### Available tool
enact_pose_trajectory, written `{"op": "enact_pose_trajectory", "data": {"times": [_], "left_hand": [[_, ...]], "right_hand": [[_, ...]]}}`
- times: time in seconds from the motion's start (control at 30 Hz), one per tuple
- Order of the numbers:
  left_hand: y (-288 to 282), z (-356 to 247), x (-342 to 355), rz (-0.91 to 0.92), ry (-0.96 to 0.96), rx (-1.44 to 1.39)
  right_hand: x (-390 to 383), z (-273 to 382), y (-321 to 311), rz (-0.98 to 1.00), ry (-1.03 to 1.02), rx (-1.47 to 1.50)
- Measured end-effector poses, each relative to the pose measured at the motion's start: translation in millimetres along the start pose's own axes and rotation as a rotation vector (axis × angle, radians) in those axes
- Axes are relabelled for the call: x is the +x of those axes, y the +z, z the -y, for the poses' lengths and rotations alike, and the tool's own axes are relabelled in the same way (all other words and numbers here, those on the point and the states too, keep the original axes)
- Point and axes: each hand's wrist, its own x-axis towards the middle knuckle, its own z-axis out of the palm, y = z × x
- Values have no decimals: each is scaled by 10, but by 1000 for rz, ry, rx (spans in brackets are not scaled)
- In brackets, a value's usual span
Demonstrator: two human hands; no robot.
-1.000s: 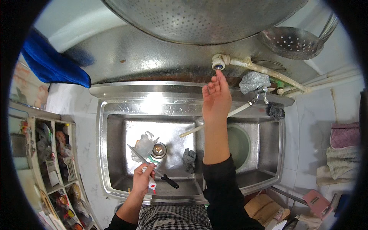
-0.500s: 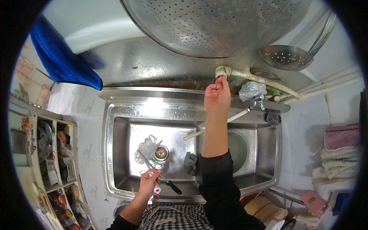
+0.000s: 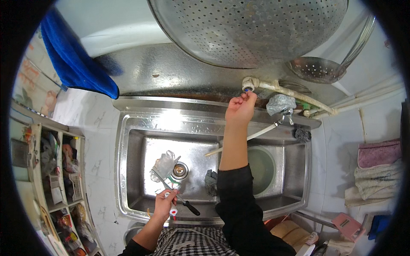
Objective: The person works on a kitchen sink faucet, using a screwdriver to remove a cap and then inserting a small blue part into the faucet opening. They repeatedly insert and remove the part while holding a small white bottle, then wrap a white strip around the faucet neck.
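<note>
My left hand (image 3: 163,205) is closed around a screwdriver (image 3: 191,208) with a black handle and a long metal shaft, held slanting over the sink's front edge. A white piece with a red round mark (image 3: 173,211) shows below the same hand. My right hand (image 3: 240,109) reaches up to the open end of a white pipe elbow (image 3: 250,82) on the wall. Its fingertips are pinched just below the opening; a speck of blue shows there, and what they hold is too small to make out. A crumpled clear plastic bag (image 3: 164,164) lies in the left basin by the drain.
The steel double sink (image 3: 171,104) spans the middle. A tap (image 3: 286,117) with a pale hose stands right of my arm, beside a wrapped grey bundle (image 3: 279,104). Overhead hang a large perforated colander (image 3: 256,34) and a skimmer (image 3: 318,69). A dark rag (image 3: 211,182) lies by the divider.
My right hand has drawn down a little from the pipe elbow, so its opening now shows. The left hand keeps its hold on the screwdriver. The whole view has shifted slightly.
</note>
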Motion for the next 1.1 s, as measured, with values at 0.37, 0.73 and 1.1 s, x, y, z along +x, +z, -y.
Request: {"op": "enact_pose_trajectory", "data": {"times": [0.37,0.73,1.1], "left_hand": [[267,-358,-9,84,103,61],[787,-648,112,93,101,184],[575,-308,386,-235,81,327]], "right_hand": [[-750,417,-852,291,-22,-347],[-1317,271,-1844,672,289,-1016],[-1494,-459,-2479,823,631,-897]]}}
